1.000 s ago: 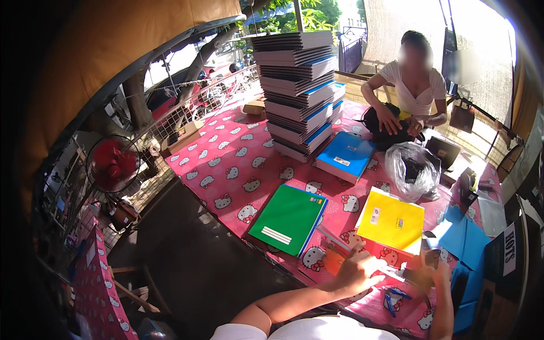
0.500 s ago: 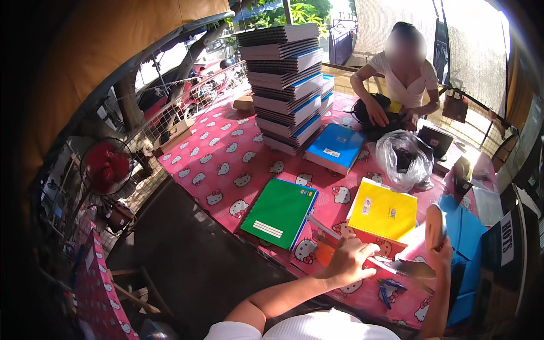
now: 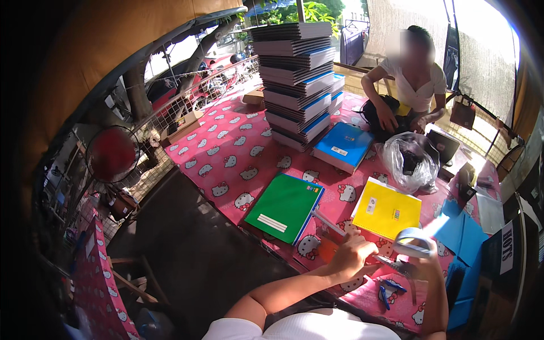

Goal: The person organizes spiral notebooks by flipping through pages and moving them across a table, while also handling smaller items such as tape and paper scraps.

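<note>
The left hand (image 3: 352, 256) is curled around a long, thin, pale stick-like object (image 3: 328, 222) that slants up and to the left over the pink cartoon-cat patterned cloth (image 3: 226, 153); its grip is clenched on the lower end of that object. The right hand (image 3: 416, 266) is raised beside it, and a wide roll of clear tape (image 3: 415, 242) sits at its fingers, so its grip appears to be grasping the roll, though blur hides the exact hold. Both hands hover just above the cloth, close together, near the bottom of the view.

Just beyond the hands lie a green spiral-bound notebook (image 3: 285, 206) and a yellow notebook (image 3: 386, 208), flat and apart from each other. Further off rests a blue notebook (image 3: 344, 145), beside a tall stack of grey and blue notebooks (image 3: 297, 79). A crumpled clear plastic bag (image 3: 409, 161) sits near another person (image 3: 411, 85) seated at the far side. Blue scissors (image 3: 386, 292) lie on the cloth just below the right hand.

The likely trouble, as I judge it, is the tape: with both hands occupied and held in the air, the free end could stick to itself or to the cloth. The thin object, held only at one end, could slip or swing into the notebooks.
</note>
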{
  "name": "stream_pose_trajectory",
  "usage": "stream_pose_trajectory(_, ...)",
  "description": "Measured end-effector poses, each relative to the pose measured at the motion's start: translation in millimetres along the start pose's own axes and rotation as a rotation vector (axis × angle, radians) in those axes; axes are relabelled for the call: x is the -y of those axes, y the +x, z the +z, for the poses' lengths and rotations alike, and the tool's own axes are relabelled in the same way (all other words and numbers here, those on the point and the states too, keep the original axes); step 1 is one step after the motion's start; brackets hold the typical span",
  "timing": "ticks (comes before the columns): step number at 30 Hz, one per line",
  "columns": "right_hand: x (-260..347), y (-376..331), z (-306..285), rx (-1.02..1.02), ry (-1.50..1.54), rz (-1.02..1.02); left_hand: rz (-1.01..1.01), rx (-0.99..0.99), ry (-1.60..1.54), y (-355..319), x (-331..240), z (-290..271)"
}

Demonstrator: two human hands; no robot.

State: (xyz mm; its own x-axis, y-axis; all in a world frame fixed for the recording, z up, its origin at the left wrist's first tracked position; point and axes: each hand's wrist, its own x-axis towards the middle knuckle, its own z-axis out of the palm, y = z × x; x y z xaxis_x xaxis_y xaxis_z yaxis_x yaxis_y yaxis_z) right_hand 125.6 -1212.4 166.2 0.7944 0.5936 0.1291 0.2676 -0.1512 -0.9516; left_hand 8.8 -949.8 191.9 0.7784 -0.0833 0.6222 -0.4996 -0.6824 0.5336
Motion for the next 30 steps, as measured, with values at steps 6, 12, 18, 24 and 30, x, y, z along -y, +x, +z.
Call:
stream_pose_trajectory(6,30,17,15,0.027,-0.173,-0.015,-0.035,0.054,0.018,7,-4,-18)
stream_pose_trajectory(12,38,29,33,0.097,-0.380,-0.072,-0.152,0.070,0.366,5,1,-35)
stream_pose_trajectory(18,-25,24,24,0.013,-0.519,0.057,-0.215,0.041,0.375,10,8,-36)
stream_pose_trajectory(24,47,36,50,0.166,-0.365,0.031,-0.254,0.049,0.385,7,26,-48)
stream_pose_trajectory(30,47,43,52,0.150,-0.191,0.061,-0.188,0.001,0.290,7,34,-50)
